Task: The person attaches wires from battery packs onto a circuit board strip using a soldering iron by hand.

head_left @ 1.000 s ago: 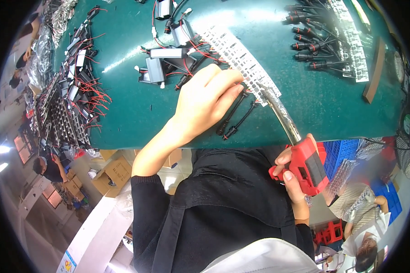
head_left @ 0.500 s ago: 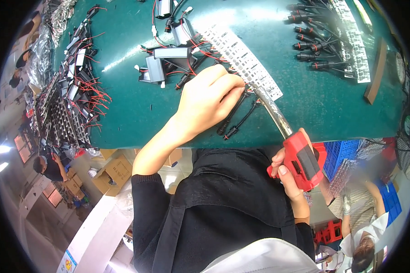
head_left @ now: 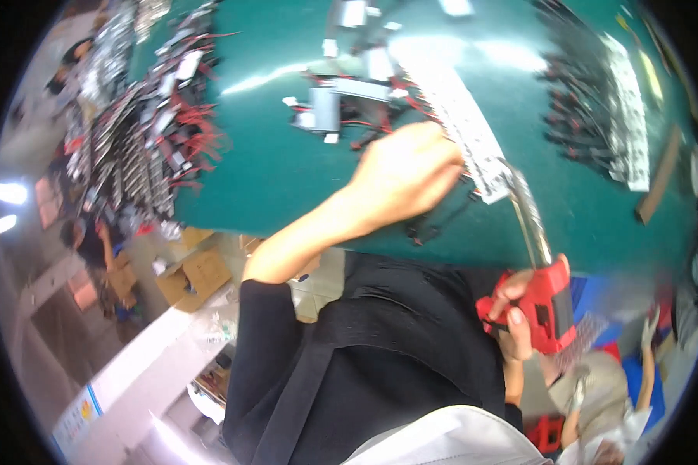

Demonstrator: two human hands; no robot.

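My right hand point(head_left: 516, 314) is wrapped round the grip of a red-and-black caulking gun point(head_left: 554, 306) with a long shiny metal tube. Its tube slants up and away, and the tip is at the right edge of a white panel of small circuit boards point(head_left: 461, 116), near the panel's close end. Along the panel's left edge, my left hand point(head_left: 411, 170) is closed with its fingers pinched. Whatever lies between those fingers is hidden and blurred. Black cables point(head_left: 423, 231) lie partly under that hand. Grey metal cases point(head_left: 326, 108) with red wires and white plugs sit beyond it.
On the right of the green table point(head_left: 287, 178) lie black connector cables point(head_left: 578, 108), another white panel point(head_left: 628, 116) and a brown strip point(head_left: 659, 178). A heap of wired parts point(head_left: 182, 116) fills the left side. Co-workers sit beyond, one at lower right point(head_left: 605, 387).
The whole view has shifted and blurred. The gun's tip has moved from the panel's left side to its right edge. My left hand stays closed by the panel.
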